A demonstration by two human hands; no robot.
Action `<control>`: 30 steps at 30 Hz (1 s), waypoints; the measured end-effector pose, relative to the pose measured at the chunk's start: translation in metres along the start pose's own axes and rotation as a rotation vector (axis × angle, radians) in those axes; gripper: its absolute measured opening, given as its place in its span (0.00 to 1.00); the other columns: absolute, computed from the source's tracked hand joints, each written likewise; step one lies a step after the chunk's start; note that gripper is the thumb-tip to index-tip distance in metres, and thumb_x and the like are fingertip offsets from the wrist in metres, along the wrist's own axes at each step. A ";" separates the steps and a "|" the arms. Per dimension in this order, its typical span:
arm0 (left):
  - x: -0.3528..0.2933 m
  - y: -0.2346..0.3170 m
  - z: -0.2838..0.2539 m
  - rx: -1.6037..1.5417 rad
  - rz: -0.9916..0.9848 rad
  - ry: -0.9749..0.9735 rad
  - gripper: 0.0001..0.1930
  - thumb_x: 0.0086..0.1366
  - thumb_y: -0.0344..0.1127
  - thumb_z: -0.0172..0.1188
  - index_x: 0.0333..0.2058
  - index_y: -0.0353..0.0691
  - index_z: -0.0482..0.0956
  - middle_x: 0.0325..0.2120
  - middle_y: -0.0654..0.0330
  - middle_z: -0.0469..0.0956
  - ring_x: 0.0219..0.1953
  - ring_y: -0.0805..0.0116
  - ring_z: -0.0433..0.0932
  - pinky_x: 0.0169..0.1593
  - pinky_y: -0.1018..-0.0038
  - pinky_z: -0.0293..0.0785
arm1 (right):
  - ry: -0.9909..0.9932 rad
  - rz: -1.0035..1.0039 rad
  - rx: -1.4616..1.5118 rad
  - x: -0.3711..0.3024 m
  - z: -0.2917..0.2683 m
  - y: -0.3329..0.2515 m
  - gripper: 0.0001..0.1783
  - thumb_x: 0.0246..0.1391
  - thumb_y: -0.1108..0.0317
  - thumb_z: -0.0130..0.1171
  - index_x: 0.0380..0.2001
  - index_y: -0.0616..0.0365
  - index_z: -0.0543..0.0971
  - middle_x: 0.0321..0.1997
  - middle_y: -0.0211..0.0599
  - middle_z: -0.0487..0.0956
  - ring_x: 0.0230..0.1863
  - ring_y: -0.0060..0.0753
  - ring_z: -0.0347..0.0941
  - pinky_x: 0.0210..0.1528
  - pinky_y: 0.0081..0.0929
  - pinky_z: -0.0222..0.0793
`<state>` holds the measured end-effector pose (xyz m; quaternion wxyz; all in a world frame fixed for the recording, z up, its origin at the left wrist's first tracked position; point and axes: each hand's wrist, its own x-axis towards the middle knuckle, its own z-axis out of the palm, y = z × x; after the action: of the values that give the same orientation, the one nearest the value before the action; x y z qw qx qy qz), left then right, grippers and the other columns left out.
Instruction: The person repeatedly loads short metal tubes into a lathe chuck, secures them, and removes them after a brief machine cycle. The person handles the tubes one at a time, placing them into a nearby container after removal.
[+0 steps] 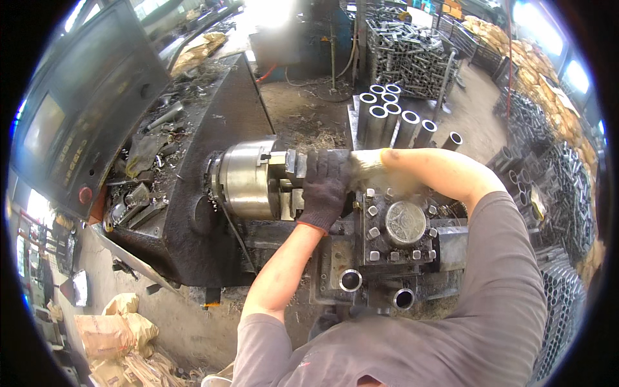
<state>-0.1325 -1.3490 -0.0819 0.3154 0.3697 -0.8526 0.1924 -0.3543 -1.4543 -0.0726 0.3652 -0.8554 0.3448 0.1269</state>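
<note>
The lathe's steel chuck (pixel 248 180) sits left of centre, its stepped jaws (pixel 293 164) facing right. My left hand (pixel 325 184), in a dark glove with an orange cuff edge, is right at the jaws. Its fingers are closed over a part there, which the glove mostly hides. From the right, my right hand (pixel 366 162), in a glove with a pale cuff, reaches in beside the left one; its fingers are hidden. Just below the right forearm is the square tool post (pixel 396 229), with a round cap and several bolts.
Two short tubes (pixel 350 280) stand upright on the carriage close to my body. Several steel tubes (pixel 409 126) stand beyond the lathe. A crate of metal parts (pixel 409 55) is at the back. Metal chips cover the machine's left ledge (pixel 145 161); paper sacks (pixel 119 332) lie lower left.
</note>
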 end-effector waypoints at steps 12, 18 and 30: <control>-0.010 0.007 0.016 -0.012 -0.110 0.064 0.19 0.62 0.50 0.64 0.50 0.54 0.82 0.60 0.45 0.75 0.68 0.40 0.68 0.77 0.40 0.52 | -0.085 0.212 0.208 -0.065 0.028 0.066 0.17 0.68 0.57 0.61 0.51 0.54 0.89 0.36 0.33 0.87 0.30 0.27 0.78 0.32 0.29 0.75; -0.011 0.005 0.024 0.059 0.005 0.084 0.25 0.66 0.39 0.52 0.62 0.43 0.73 0.60 0.41 0.74 0.70 0.37 0.66 0.80 0.36 0.47 | 0.013 0.238 -0.027 -0.088 0.038 0.059 0.13 0.62 0.67 0.65 0.46 0.57 0.89 0.30 0.34 0.88 0.26 0.28 0.79 0.28 0.30 0.75; 0.006 0.005 -0.036 0.103 0.031 -0.082 0.20 0.58 0.38 0.62 0.50 0.43 0.81 0.57 0.43 0.78 0.66 0.41 0.72 0.79 0.44 0.55 | 0.247 -0.146 -0.394 -0.123 0.077 0.107 0.12 0.56 0.67 0.71 0.43 0.55 0.87 0.32 0.40 0.86 0.32 0.38 0.84 0.36 0.33 0.81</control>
<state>-0.1252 -1.3284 -0.0518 0.2579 0.3796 -0.8594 0.2256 -0.5144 -1.3917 -0.1262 0.1545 -0.9418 0.2927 0.0592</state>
